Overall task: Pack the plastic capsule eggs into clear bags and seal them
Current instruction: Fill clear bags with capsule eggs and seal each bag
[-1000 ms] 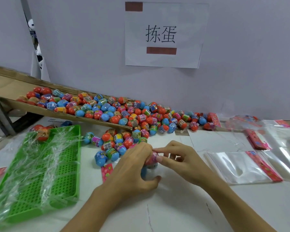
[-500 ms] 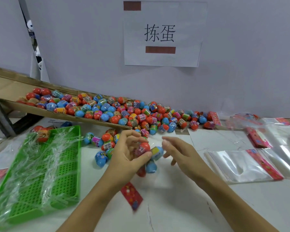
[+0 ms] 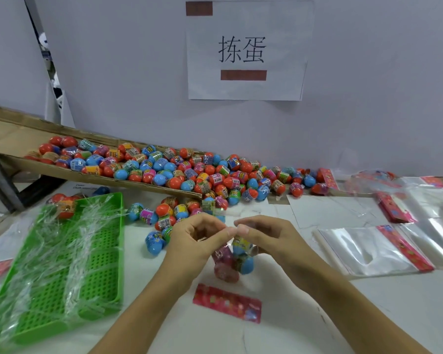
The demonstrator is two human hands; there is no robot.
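Half a second ago the left hand was cupped around loose capsule eggs while the right hand reached in beside it; now both hands are raised over the table, fingertips meeting and pinching the top of a clear bag that hangs between them with the eggs inside. That suggests filling is done for this bag and closing its mouth is the step in hand, though the seal itself is not yet visible. The bag hangs with its long axis roughly vertical, mouth up at the fingertips and its loaded bottom near or on the table; I count about 3 eggs, 1 reddish and 2 blue, but the film blurs them. A red printed header strip lies flat just in front of the bag. Empty clear bags lie to the right, the supply of loose eggs sits behind, and a green tray lies left.
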